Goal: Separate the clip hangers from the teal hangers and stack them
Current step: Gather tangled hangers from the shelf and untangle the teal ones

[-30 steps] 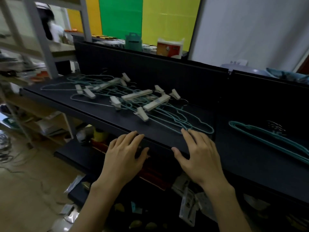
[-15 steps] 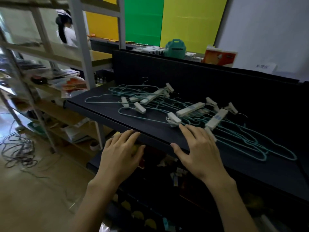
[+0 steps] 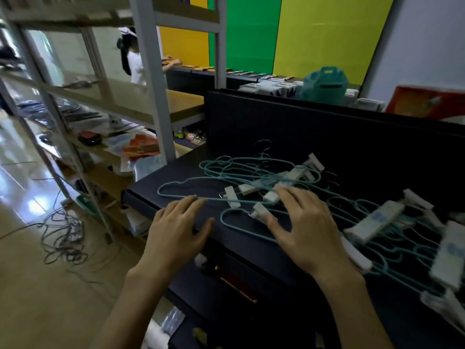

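A tangled pile of thin teal wire hangers [image 3: 226, 172] lies on the black shelf [image 3: 176, 177], mixed with white clip hangers [image 3: 375, 222]. My right hand [image 3: 302, 227] is spread flat over the left part of the pile, fingers straight, its fingertips near small white clips [image 3: 259, 210]. My left hand [image 3: 176, 233] rests open at the shelf's front edge, its fingertips by the outermost teal hanger loop. Neither hand holds anything. More clip hangers [image 3: 450, 255] lie blurred at the right edge.
A black back panel [image 3: 327, 137] rises behind the shelf. A grey metal rack [image 3: 151, 96] with goods stands to the left. Cables [image 3: 63, 238] lie on the floor. A person [image 3: 133, 61] stands far back. A teal bag [image 3: 324, 84] sits behind the panel.
The view has swung left along the shelf. Both hands have moved left with it; my right hand now lies over the left part of the hanger pile.
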Motion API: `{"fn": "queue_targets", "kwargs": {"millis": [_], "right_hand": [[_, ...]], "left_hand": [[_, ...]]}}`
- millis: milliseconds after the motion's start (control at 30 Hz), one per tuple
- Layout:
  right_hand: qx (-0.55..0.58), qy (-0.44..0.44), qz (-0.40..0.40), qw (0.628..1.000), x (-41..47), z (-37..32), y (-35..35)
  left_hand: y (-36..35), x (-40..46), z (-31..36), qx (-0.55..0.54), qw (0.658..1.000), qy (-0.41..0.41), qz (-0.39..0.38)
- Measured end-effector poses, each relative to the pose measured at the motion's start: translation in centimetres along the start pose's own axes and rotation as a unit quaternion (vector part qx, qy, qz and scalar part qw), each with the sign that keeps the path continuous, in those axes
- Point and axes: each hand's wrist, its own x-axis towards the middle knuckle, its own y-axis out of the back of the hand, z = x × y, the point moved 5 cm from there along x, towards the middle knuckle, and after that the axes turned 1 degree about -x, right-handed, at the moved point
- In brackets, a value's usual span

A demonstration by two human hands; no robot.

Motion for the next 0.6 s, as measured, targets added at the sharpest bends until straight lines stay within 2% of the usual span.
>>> {"fn": "queue_targets", "kwargs": {"millis": [333, 400, 500, 600], "right_hand": [[-0.022, -0.063, 0.010, 0.998, 6.0, 1.6, -1.3], [-0.028, -0.075, 0.015, 0.997, 7.0, 1.7, -1.2], [-0.025, -0.103, -0.007, 0.994, 8.3, 1.9, -1.6], [-0.012, -0.143, -0.047, 0.988, 10.0, 2.4, -2.1]], "left_hand": [[-3.4, 8.5, -3.5, -0.028, 0.995, -0.072, -0.056], [-4.0, 9.7, -4.0, -0.047, 0.991, -0.096, -0.087], [-5.1, 11.1, -4.7, -0.081, 0.977, -0.146, -0.132], [-5.3, 12.0, -5.2, -0.103, 0.968, -0.187, -0.133]]}}
